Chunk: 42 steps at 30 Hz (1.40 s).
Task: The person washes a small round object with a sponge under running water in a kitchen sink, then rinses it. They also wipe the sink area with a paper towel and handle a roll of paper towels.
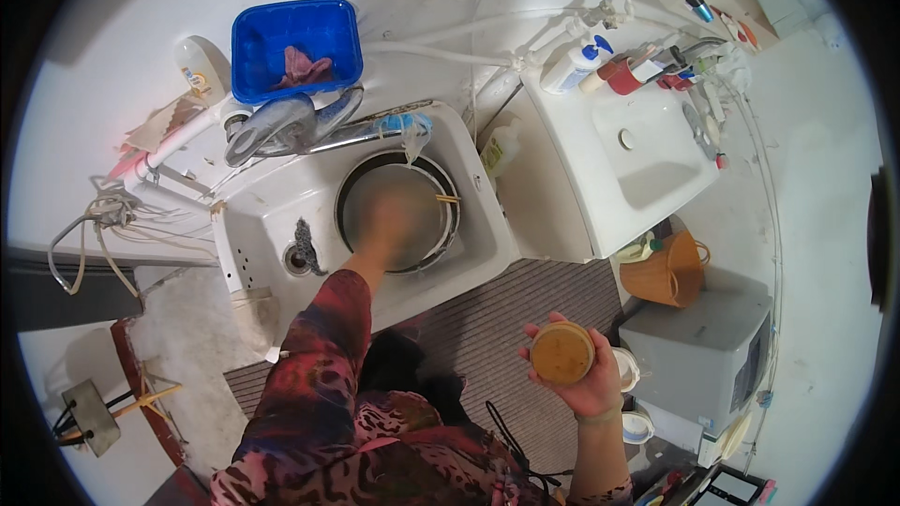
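Observation:
My left hand (385,223) reaches into a round dark-rimmed basin (342,197) standing in the white sink (281,197). A blurred patch covers the hand and most of the basin's contents, so its fingers cannot be made out. A pair of thin sticks, likely chopsticks (447,199), shows at the basin's right rim. Held out over the floor to the right, my right hand (594,386) is palm up, its fingers wrapped around a round yellowish-brown container or lid (562,353). A grey mesh scourer (306,242) lies beside the sink drain (295,260).
Behind the sink are a chrome faucet (281,126) and a blue plastic tub (246,49) with a pink cloth. A white washbasin (583,183) adjoins at right, bearing a pump bottle (571,70). Farther right stand an orange basket (657,274) and a grey appliance (692,337).

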Tool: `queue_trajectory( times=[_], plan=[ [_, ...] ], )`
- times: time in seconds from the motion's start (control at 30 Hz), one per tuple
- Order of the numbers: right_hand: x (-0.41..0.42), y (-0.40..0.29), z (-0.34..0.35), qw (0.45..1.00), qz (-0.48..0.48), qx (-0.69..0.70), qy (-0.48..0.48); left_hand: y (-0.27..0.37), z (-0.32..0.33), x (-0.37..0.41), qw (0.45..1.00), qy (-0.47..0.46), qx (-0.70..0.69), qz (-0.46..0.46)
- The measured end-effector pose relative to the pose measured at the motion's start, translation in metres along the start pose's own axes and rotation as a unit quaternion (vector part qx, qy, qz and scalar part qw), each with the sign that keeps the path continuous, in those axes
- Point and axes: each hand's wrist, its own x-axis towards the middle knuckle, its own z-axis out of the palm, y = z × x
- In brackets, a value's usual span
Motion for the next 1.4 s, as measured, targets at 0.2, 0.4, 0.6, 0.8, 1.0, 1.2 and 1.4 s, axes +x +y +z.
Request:
queue_trajectory(
  times=[0.2,0.4,0.6,0.8,1.0,1.2,1.4],
  plan=[
    [0.002,0.004,0.004,1.000,0.006,0.004,-0.006,-0.038,0.013,-0.004,0.986,-0.011,-0.165,0.038],
    [-0.004,0.009,0.003,1.000,-0.004,0.014,0.008,0.032,-0.044,-0.006,0.986,-0.054,-0.154,0.044],
    [0.003,0.015,0.005,1.000,0.014,0.007,0.005,0.032,-0.026,-0.016,0.987,0.011,0.146,0.064],
    [0.002,0.014,0.014,1.000,0.005,-0.007,0.008,0.012,-0.021,-0.003,0.988,-0.015,0.106,0.113],
    [0.008,0.016,0.004,1.000,0.017,0.001,0.017,-0.021,0.015,-0.008,0.986,0.013,-0.164,0.030],
    [0.007,0.013,0.010,1.000,0.012,0.007,0.013,0.061,-0.061,0.021,0.926,-0.332,0.094,-0.154],
    [0.013,0.014,0.011,0.999,0.018,0.024,0.012,0.015,-0.026,-0.027,0.935,-0.200,0.291,0.027]
  ],
)
